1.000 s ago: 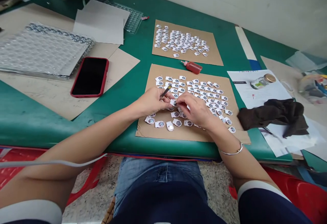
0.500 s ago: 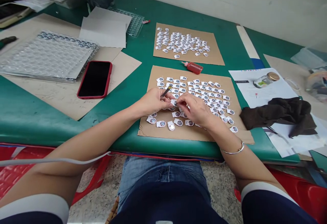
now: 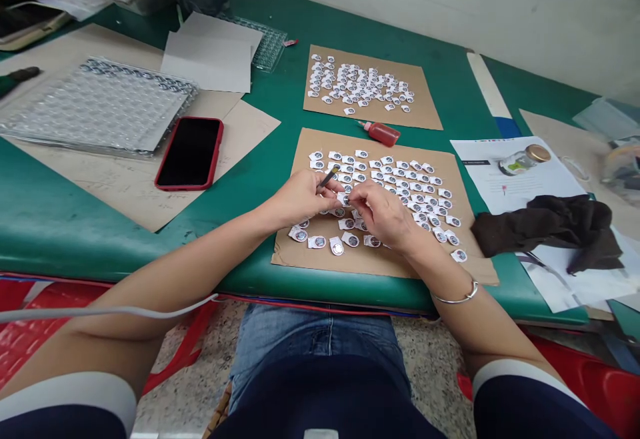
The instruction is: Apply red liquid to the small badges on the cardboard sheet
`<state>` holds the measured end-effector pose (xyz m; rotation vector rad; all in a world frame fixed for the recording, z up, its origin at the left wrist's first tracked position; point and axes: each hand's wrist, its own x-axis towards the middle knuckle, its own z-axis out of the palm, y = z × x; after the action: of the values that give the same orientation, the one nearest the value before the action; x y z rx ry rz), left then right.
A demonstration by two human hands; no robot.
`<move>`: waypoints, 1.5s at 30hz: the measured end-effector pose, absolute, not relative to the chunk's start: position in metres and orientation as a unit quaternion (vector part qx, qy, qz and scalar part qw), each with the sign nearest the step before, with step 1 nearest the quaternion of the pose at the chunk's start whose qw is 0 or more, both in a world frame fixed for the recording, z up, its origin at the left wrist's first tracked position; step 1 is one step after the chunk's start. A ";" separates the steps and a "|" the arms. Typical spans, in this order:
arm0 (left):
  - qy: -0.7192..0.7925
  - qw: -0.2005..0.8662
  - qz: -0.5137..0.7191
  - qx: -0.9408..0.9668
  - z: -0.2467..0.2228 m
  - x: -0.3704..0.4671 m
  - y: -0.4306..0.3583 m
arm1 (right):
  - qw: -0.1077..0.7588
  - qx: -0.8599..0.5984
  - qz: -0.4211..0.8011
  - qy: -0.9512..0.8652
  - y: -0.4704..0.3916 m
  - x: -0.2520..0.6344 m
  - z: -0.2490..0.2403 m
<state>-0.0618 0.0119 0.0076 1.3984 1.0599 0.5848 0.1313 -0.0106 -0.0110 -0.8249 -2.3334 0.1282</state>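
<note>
My left hand (image 3: 306, 193) is closed over the near cardboard sheet (image 3: 300, 259), with a dark thin tool (image 3: 329, 176) sticking up between its fingers. Its fingertips also pinch a small white tag (image 3: 343, 198) with a round dark disc. My right hand (image 3: 383, 212) meets it from the right, thumb and forefinger pressed together at the tag's edge. Rows of similar white tags (image 3: 351, 240) lie on the cardboard around both hands; some are hidden beneath them.
Beyond lie a red bottle (image 3: 383, 133) and a second cardboard sheet (image 3: 425, 115) with many tags. A red-cased phone (image 3: 190, 153) and bubble-textured plastic (image 3: 105, 105) are left. On the right are a dark cloth (image 3: 545, 225), a glass jar (image 3: 525, 159) and papers.
The view has shifted slightly, so the table items appear a little farther right. Both hands keep nearly the same pose at the tag.
</note>
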 end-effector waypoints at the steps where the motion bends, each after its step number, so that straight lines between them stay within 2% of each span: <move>1: 0.458 0.597 0.255 0.607 0.008 -0.062 0.012 | 0.326 -0.314 0.048 -0.890 -0.010 0.132 -0.011; 10: 0.467 0.547 0.260 0.644 0.006 -0.062 0.010 | 0.319 -0.340 0.048 -0.883 -0.011 0.131 -0.011; 18: 0.455 0.561 0.257 0.642 0.001 -0.063 0.012 | 0.292 -0.365 0.075 -0.881 -0.011 0.133 -0.011; 26: 0.432 0.638 0.256 0.584 0.001 -0.064 0.015 | 0.289 -0.337 0.066 -0.894 -0.014 0.131 -0.007; 36: 0.430 0.626 0.240 0.605 0.000 -0.065 0.016 | 0.253 -0.317 0.005 -0.914 -0.014 0.135 -0.016; 45: 0.436 0.621 0.232 0.609 0.006 -0.062 0.015 | 0.272 -0.338 0.063 -0.899 -0.014 0.133 -0.005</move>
<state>-0.0619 0.0148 0.0061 1.3996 1.0022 0.5339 0.1325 -0.0143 -0.0054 -0.9092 -2.4200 0.1686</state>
